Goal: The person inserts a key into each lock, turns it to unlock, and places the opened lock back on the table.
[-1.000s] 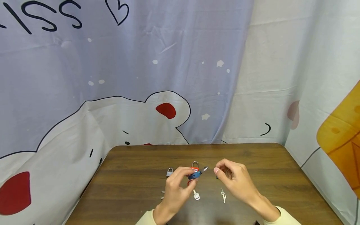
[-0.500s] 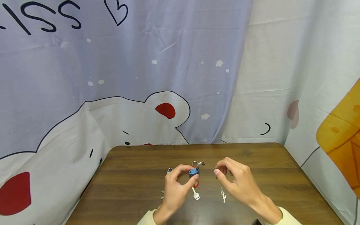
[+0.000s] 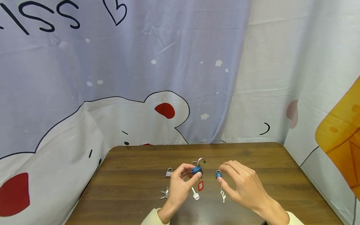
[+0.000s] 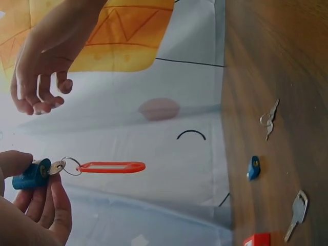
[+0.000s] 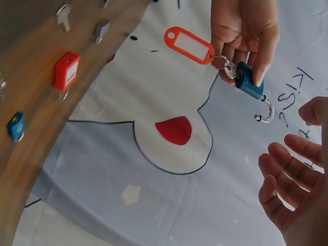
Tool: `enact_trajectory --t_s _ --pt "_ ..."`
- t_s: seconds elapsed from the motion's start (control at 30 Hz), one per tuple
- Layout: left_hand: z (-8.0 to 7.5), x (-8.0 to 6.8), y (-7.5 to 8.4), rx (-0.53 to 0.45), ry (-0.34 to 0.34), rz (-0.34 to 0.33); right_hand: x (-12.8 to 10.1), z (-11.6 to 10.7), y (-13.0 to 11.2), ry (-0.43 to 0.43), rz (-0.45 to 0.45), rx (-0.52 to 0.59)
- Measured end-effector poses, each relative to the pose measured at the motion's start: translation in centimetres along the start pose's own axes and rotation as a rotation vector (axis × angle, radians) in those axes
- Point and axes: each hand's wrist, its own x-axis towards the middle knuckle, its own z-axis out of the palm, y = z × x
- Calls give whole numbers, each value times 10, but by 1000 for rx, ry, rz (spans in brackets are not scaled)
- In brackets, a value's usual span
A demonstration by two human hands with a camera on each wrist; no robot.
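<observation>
Wooden table (image 3: 135, 162), cartoon curtain (image 3: 126, 78) behind

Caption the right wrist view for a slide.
Left hand holds a blue padlock, shackle swung open, red key tag dangling; right hand empty.

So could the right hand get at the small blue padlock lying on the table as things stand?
Probably yes. The right hand is empty, fingers loosely curled, and hovers just by the small blue padlock on the table. Nothing lies between them; the left hand holds another padlock off to the side.
</observation>
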Motion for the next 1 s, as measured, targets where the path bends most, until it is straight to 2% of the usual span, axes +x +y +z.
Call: enact_trajectory --t_s 0.17,0.47,0.87,1.0 --pt "9 6 -7 -1 -13 -48 -9 -8 7 -32 0 -37" --pt "30 19 -16 -62 -28 -90 -28 -22 23 -77 26 -93" --pt "72 28 -30 -135 -43 -218 -59 -38 33 -112 88 -145" --pt "88 30 -37 -127 -52 -256 -68 -41 35 -107 102 -155"
